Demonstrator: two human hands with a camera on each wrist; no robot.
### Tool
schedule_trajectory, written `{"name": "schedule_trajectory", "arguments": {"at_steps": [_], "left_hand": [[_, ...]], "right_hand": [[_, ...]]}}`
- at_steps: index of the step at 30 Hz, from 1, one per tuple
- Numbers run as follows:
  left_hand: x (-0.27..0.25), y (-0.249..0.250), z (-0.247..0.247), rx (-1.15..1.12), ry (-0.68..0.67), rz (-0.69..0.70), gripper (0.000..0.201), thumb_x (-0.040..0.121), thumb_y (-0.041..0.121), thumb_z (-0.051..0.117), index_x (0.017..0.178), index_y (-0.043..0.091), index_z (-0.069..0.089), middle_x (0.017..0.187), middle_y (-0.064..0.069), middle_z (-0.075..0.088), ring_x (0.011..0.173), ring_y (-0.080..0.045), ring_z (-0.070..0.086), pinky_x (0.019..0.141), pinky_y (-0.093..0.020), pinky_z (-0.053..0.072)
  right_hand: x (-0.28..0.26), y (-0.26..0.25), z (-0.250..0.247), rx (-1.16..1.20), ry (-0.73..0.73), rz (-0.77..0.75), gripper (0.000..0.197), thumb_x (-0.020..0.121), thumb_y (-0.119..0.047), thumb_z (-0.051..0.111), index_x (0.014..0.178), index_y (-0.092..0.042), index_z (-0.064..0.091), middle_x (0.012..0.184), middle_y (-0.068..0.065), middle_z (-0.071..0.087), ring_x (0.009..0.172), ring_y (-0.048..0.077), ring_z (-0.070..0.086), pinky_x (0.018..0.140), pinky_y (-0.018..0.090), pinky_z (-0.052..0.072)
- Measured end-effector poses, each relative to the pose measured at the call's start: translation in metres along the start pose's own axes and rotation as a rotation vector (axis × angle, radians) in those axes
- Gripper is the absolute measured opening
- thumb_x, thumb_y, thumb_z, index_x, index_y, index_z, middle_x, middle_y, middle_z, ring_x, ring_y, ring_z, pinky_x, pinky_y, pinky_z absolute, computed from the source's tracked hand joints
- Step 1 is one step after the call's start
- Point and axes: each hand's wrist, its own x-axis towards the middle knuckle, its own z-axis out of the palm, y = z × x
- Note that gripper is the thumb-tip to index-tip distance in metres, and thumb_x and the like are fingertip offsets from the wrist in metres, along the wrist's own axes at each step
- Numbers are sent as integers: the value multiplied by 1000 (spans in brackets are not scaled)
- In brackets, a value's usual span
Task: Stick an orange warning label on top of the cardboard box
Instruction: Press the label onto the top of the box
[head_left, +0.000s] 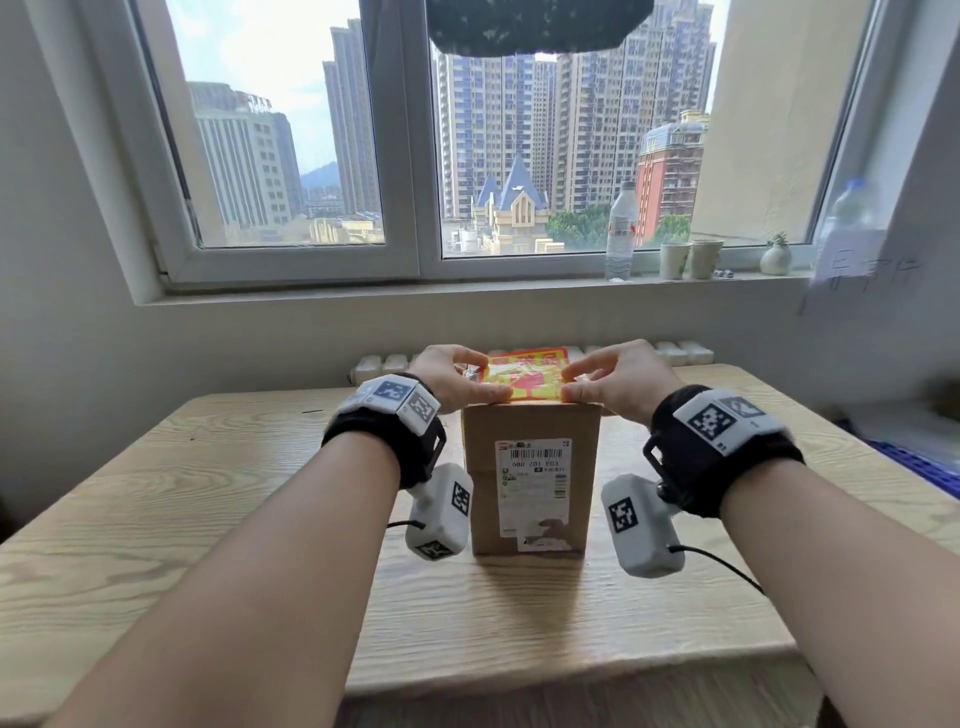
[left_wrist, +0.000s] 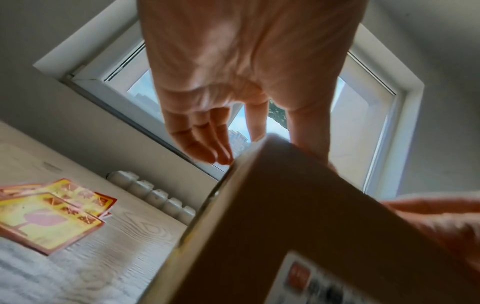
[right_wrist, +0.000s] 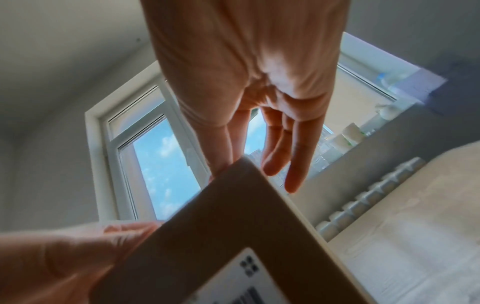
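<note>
Pressing orange label onto cardboard box, left hand, right hand

Both forearms reach forward, side by side. Left hand and right hand are palm down, thumb and forefinger tips pressing down, other fingers relaxed.
</note>
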Motion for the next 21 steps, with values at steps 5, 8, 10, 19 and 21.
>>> {"name": "schedule_trajectory", "arguments": {"at_steps": [5,8,10,19,21], "left_hand": [[7,14,-2,9,65,161,57,77,36,74,131,27,59,148,5,43,132,-15,47,94,-22,35],[12,18,15,252,88,222,45,90,37,56,134,29,56,151,6,42,136,-17,44,109,-28,37],[17,14,26,388,8,198,48,96,40,41,144,29,43,155,4,37,145,-19,30,117,-33,26],[33,1,33,517,-28,194,56,95,49,22,150,36,23,160,9,23,149,-15,18,119,-48,13],[33,-2,32,488,-4,168,56,94,50,24,148,35,28,157,6,29,146,-19,24,118,-47,18]], "right_hand": [[6,-11,9,-249,147,-187,30,88,-32,61,115,-24,71,130,-1,64,119,18,59,101,31,43],[14,-15,25,-448,-1,-272,42,97,-23,44,137,-19,54,150,2,45,140,20,38,116,36,27],[20,-12,34,-454,-164,-246,47,101,-19,31,148,-17,38,159,4,30,148,21,22,122,37,15],[28,-11,35,-523,-182,-192,54,97,-43,26,149,-33,28,160,-8,23,147,20,16,117,53,16],[31,-12,37,-491,-173,-169,51,96,-40,27,146,-30,33,158,-6,27,144,22,21,116,52,20]]}}
